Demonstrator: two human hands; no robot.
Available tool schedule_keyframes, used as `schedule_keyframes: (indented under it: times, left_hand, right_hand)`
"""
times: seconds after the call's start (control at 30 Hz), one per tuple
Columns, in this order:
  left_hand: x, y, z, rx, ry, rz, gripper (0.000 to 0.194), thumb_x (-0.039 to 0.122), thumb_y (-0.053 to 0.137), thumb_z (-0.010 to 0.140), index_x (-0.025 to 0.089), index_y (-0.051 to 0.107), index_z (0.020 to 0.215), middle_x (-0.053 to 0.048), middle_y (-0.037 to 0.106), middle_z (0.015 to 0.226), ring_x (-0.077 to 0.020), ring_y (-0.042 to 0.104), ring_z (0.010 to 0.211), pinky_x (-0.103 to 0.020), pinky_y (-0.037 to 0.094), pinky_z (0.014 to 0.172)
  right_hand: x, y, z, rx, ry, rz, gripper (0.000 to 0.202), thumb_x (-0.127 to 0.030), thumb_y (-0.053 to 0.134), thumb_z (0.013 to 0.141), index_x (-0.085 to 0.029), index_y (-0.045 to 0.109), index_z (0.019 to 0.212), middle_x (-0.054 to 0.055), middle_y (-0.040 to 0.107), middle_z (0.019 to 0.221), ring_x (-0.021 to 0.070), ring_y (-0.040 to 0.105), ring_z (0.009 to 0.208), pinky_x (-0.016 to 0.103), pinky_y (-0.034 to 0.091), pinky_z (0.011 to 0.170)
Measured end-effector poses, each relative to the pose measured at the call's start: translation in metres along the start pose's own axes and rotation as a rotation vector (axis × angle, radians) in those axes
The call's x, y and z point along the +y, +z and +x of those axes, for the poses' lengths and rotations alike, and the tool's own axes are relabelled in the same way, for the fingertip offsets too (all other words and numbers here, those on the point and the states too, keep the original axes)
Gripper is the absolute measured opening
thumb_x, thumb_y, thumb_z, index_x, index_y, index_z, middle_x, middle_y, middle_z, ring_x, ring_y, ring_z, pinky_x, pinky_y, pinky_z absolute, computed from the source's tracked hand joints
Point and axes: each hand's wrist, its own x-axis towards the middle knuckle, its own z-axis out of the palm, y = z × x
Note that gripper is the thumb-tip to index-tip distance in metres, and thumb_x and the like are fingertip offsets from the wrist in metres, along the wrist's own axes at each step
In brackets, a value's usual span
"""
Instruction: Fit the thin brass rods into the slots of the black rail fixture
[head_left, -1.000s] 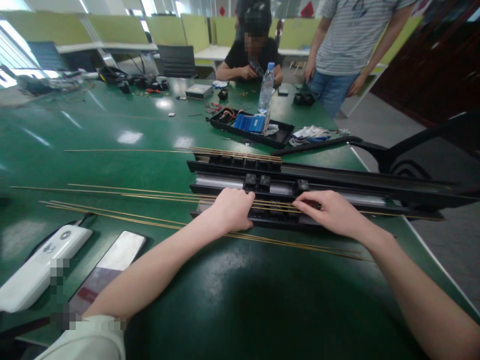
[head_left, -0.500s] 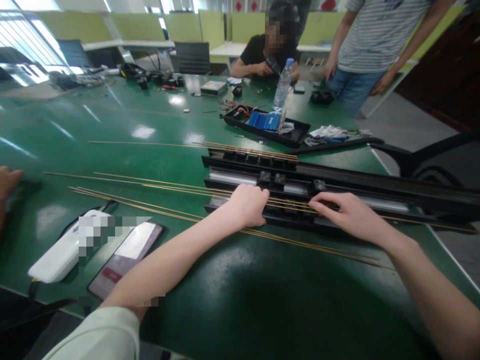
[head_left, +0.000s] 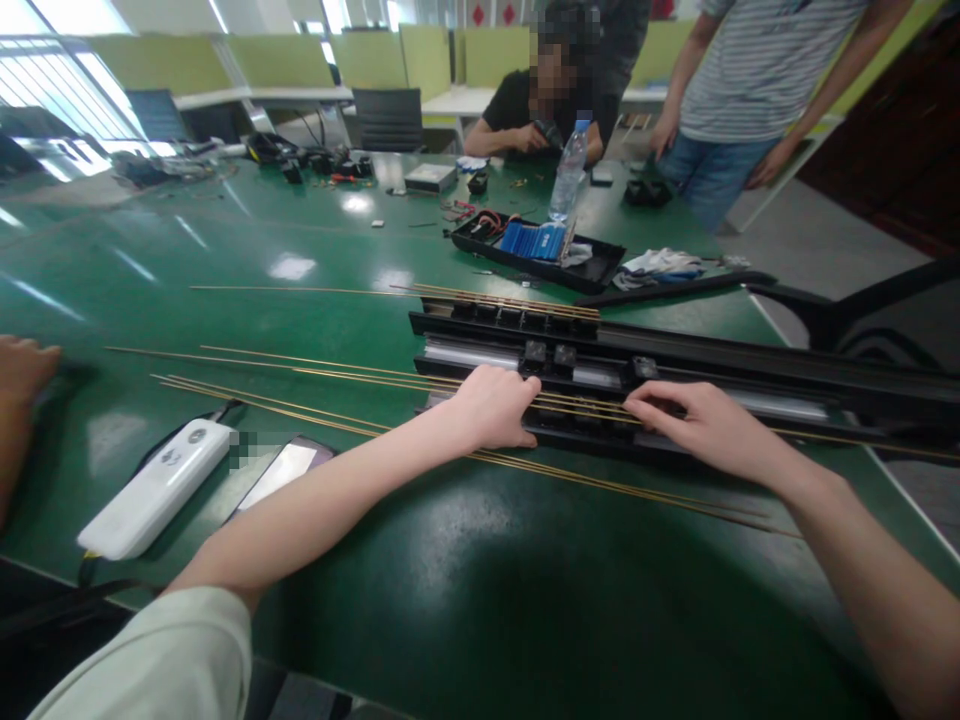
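Observation:
Long black channel rails (head_left: 510, 335) lie side by side at centre right, with small black blocks set in them. Thin brass-coloured rods (head_left: 577, 404) run lengthwise over the nearest rail. My left hand (head_left: 496, 407) is closed over that rail and the rods at its left part; its fingertips are partly hidden. Further right, my right hand (head_left: 694, 420) has thumb and index finger pinched on the rods. Another bundle of rods (head_left: 600, 484) lies on the green table in front of the rails, passing under my left forearm. More rods (head_left: 517, 300) rest along the far rail.
A white device (head_left: 157, 490) and a phone (head_left: 281, 472) lie at the left. Beyond the rails are a black tray (head_left: 607, 262), a bottle (head_left: 570, 175) and cloth gloves (head_left: 660, 266). Another person's hand (head_left: 26, 368) rests at the left edge; two people are across the table.
The view has shifted slightly, moving the scene a little to the right. My left forearm now covers more of the phone. Both hands keep nearly the same place on the rods and rail.

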Motion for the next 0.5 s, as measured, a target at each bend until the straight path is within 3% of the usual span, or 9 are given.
schedule_keyframes:
  times: [0.5]
  left_hand:
    - [-0.012, 0.005, 0.0, 0.012, 0.049, -0.016, 0.051, 0.06, 0.066, 0.074, 0.017, 0.062, 0.101, -0.01, 0.074, 0.095, -0.0306, 0.07, 0.09, -0.036, 0.049, 0.071]
  right_hand:
    - [0.003, -0.001, 0.002, -0.009, 0.001, 0.007, 0.041, -0.058, 0.048, 0.093, -0.024, 0.07, 0.099, 0.006, 0.075, 0.092, 0.0246, 0.067, 0.077, 0.034, 0.046, 0.068]
